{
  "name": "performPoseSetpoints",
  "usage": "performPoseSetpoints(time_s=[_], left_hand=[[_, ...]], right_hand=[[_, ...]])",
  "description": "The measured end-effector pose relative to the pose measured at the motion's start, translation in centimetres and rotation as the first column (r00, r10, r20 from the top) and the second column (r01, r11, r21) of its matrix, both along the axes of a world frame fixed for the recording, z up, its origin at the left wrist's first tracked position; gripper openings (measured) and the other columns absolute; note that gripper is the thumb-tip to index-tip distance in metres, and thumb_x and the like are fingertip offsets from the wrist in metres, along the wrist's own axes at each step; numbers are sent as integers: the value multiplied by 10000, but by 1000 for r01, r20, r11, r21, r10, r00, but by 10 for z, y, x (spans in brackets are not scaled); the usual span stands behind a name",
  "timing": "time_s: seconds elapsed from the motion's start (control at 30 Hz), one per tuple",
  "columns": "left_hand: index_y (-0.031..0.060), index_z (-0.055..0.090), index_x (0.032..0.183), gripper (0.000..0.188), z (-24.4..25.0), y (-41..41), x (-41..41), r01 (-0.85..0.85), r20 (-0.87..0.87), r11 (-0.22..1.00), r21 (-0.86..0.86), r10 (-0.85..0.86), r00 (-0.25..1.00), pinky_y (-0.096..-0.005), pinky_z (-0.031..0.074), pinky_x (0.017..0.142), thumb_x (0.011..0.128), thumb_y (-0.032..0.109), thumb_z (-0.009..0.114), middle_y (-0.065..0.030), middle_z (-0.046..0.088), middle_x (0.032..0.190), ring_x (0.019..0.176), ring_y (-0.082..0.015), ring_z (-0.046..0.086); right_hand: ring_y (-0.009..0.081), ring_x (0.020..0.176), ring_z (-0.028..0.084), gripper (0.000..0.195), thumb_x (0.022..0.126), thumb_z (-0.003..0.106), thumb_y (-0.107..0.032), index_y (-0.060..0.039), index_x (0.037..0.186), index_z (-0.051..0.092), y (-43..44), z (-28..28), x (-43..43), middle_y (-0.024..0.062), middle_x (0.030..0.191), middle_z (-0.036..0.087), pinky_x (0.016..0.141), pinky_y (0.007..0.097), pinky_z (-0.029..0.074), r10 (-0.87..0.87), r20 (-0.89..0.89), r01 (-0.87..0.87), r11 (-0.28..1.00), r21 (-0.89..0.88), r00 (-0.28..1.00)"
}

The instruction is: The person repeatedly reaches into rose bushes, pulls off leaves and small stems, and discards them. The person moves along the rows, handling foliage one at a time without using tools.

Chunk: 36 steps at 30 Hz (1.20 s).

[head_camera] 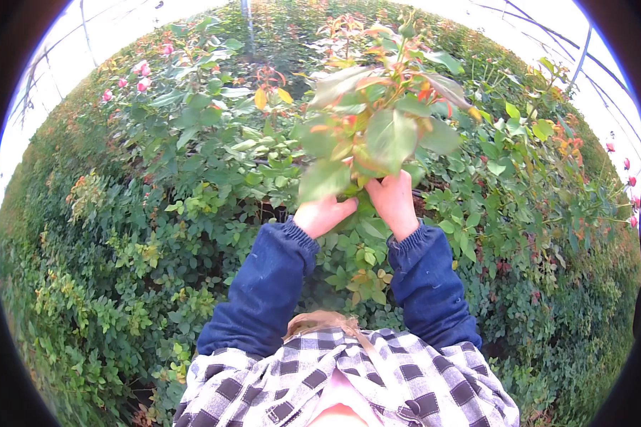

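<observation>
Both hands reach forward into rose foliage at the centre of the view. My right hand (395, 200) is closed at the base of a leafy rose shoot (392, 136), its fingertips partly hidden by leaves. Just to its left, my left hand (327, 212) lies beneath a blurred leaf, thumb pointing right; its fingers are hidden, so its hold is unclear. Above the hands the shoot stands tall, with broad green leaves, reddish young leaves and a green bud (407, 29) at its top. Some of its leaves are blurred.
Dense rose bushes (192, 256) surround the hands on both sides. Pink rose blooms (143, 84) stand at the upper left, more pink buds (632, 181) at the far right. A metal post (247, 24) rises behind, and curved greenhouse frame bars (581, 56) show overhead.
</observation>
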<state>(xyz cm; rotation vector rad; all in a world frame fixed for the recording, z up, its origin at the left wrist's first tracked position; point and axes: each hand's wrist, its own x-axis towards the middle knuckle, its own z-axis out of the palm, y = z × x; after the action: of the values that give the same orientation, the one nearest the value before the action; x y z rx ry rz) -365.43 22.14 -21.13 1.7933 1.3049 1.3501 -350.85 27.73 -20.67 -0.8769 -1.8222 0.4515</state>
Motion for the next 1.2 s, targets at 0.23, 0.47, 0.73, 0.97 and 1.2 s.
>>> performPoseSetpoints(time_s=[0.23,0.47,0.73,0.97,1.2], left_hand=[[44,572,1084,329,-12,-8,-33,-155,-22,930,333,172,985,-331,470,814,758,51,619,-77,602,1064,920,-197,594],[-6,581,1047,209,-49,16,-71,-259,299,958,123,213,930,-250,451,797,842,26,557,-42,622,1001,908,-111,574],[17,609,1006,170,-18,13,-67,-184,86,979,86,177,980,-250,436,799,869,59,518,-27,620,987,904,-93,558],[16,601,1039,231,-16,16,-64,-151,51,985,81,147,988,-262,439,809,828,37,510,-36,620,973,922,-96,551],[7,597,1007,198,-2,31,-34,-115,385,993,13,102,917,-280,483,736,816,26,549,-67,633,913,845,-121,592]], right_hand=[[264,684,623,275,704,597,9,5,979,605,-3,-9,-33,144,808,635,625,319,488,233,33,-235,961,147,972],[83,699,591,177,826,549,-31,-28,984,627,-4,-7,-43,4,809,623,580,238,471,388,-433,-558,732,-392,813],[311,670,597,169,751,599,-97,6,885,584,-17,37,-52,181,765,596,619,338,470,324,-117,-333,940,-70,939],[296,727,625,232,739,612,-126,-8,939,600,-2,40,-51,183,787,622,652,335,482,495,-125,-510,839,-190,860],[123,797,582,246,766,558,81,-15,992,575,2,17,-44,53,897,604,664,259,477,291,-218,-302,953,-19,932]])
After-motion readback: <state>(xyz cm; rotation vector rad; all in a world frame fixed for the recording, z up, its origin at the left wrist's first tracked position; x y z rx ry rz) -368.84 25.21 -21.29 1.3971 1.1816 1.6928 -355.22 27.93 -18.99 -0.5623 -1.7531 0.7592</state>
